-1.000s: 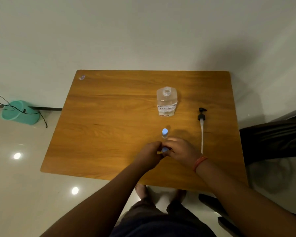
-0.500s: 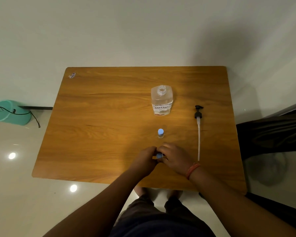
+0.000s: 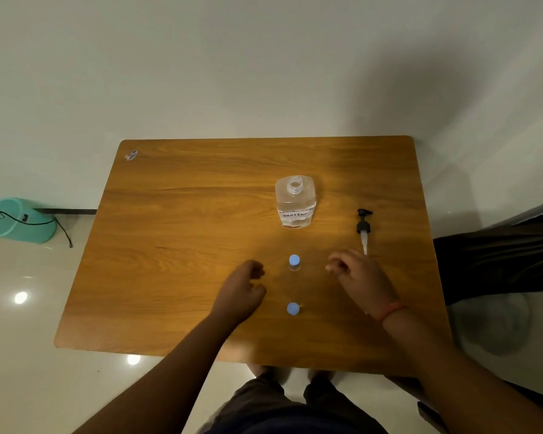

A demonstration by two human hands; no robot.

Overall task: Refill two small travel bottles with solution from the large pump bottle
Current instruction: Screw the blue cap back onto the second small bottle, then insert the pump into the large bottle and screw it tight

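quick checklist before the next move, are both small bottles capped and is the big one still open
1. Far travel bottle capped with its blue cap and upright: ok.
2. Near travel bottle capped and upright: ok.
3. Large bottle closed: not ok, its neck is open and the pump lies on the table to its right.
4. Left hand free: ok, it holds nothing, fingers loosely curled.
5. Right hand free: ok, it holds nothing, beside the pump's tube.
6. Fill level in the travel bottles: cannot tell, seen from above with only the caps plain.
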